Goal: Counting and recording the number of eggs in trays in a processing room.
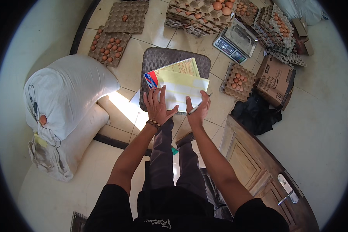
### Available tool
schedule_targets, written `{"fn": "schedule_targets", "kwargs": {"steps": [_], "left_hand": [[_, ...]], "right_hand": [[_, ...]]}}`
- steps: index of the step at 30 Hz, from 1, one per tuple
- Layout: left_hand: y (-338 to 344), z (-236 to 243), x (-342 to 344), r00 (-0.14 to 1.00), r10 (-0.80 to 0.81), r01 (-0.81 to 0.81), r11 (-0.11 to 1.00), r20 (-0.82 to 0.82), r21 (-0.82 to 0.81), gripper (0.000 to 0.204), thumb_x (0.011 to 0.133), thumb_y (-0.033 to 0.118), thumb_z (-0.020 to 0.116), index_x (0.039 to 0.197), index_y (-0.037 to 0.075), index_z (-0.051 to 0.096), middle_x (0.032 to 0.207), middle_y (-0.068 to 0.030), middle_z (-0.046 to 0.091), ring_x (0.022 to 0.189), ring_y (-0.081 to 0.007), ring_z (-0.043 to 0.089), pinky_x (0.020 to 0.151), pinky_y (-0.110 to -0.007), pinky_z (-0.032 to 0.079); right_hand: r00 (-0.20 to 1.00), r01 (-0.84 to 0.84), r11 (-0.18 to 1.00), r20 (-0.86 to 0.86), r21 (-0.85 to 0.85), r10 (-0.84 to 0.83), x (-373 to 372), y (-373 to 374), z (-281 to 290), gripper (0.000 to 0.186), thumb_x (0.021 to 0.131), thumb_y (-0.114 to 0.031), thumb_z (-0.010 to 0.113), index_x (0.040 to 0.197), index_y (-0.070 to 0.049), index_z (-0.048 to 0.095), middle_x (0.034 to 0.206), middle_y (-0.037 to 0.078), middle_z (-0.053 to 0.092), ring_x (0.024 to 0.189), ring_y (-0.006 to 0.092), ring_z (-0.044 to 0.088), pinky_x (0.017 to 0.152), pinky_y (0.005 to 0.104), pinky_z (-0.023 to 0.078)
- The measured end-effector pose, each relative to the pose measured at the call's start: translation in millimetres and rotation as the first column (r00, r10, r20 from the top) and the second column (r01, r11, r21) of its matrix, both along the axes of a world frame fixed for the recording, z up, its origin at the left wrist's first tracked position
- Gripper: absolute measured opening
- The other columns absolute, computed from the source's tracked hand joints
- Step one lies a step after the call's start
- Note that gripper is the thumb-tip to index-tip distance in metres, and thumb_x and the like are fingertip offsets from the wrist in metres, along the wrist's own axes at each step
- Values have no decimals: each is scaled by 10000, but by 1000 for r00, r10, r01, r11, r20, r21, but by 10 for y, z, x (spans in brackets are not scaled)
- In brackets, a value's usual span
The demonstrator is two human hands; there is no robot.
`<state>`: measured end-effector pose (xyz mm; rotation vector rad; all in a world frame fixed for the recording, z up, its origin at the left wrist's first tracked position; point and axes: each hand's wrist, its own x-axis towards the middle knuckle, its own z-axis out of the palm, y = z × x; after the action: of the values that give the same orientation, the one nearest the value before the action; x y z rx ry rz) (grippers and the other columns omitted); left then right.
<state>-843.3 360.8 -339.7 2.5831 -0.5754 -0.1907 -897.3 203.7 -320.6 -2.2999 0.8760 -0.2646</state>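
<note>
A pale yellow sheet of paper (181, 87) lies over a printed yellow booklet (183, 63) with a red and blue corner, both on a dark woven seat (152, 58). My left hand (159, 104) rests on the sheet's left part with its fingers spread. On the right side of the sheet, my right hand (197, 109) grips a pen (193, 109), its thumb against the paper. A white paper (133, 99) sticks out at the seat's left, partly hidden.
Egg trays (110, 50) lie ahead and stacked (193, 15). A scale (228, 50), a tray of eggs (237, 81), cardboard box (272, 81) and black cloth (255, 114) are right. White sacks (69, 92) are left. A wooden door (251, 162) is near right.
</note>
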Motion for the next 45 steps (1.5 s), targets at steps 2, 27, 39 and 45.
{"fn": "schedule_targets", "kwargs": {"steps": [2, 27, 39, 45], "left_hand": [[37, 0, -24, 998, 53, -52, 998, 17, -35, 765, 789, 543, 654, 1390, 99, 486, 1346, -140, 440, 1330, -372, 340, 1094, -645, 158], [11, -72, 364, 990, -94, 94, 996, 102, 8, 657, 757, 411, 681, 1308, 88, 526, 1471, -164, 368, 1425, -425, 226, 1114, -677, 119], [-82, 24, 622, 978, -207, 206, 958, -12, 200, 907, 683, 489, 716, 1457, 142, 396, 1541, -195, 267, 1445, -391, 202, 1183, -564, 128], [-100, -75, 709, 982, -185, 182, 980, 35, 82, 851, 608, 480, 740, 1349, 159, 470, 1509, -169, 300, 1420, -395, 229, 1183, -546, 160]], "right_hand": [[992, -127, 990, -32, -66, 125, 122, -154, 15, 566, 774, -219, 775, 1232, -33, 499, 1276, 184, 543, 1157, 387, 490, 979, 495, 377], [663, -735, 674, 289, 74, 691, 851, -225, -159, 391, 772, -105, 750, 1120, -30, 588, 1273, 222, 594, 1164, 394, 578, 1022, 442, 470], [959, -240, 695, 277, 678, 62, 551, -503, -64, 330, 998, -165, 502, 1295, -22, 510, 918, 58, 603, 817, 133, 584, 773, 284, 495], [957, -210, 420, 275, 883, -98, 780, -577, -7, 213, 940, -54, 580, 1113, 71, 583, 886, 149, 692, 772, 192, 681, 710, 273, 547]]}}
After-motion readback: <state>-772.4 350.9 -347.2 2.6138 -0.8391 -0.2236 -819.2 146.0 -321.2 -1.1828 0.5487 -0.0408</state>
